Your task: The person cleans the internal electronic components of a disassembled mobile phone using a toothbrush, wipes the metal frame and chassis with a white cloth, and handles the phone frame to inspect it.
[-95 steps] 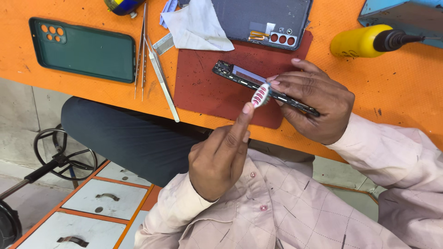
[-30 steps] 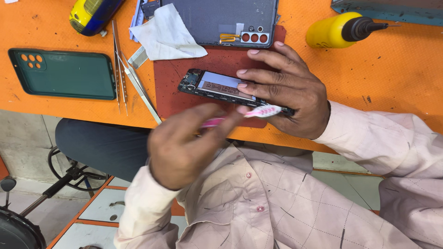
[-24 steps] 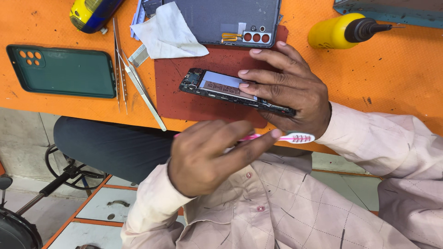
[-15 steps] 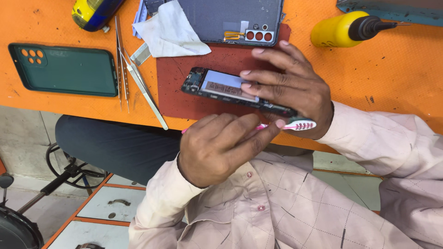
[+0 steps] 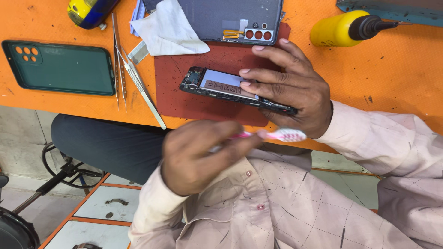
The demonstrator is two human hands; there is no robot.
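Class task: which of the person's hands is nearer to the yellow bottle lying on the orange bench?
The right hand: it rests on the opened phone, just below-left of the yellow bottle. The left hand, holding the toothbrush, is lower, off the bench edge.

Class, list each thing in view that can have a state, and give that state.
Opened phone: back off, insides exposed, in the right hand grip.
Toothbrush: held by the left hand, clear of the phone.
Back cover: detached, inner side up.
Green case: empty, flat.
Yellow bottle: lying on its side.
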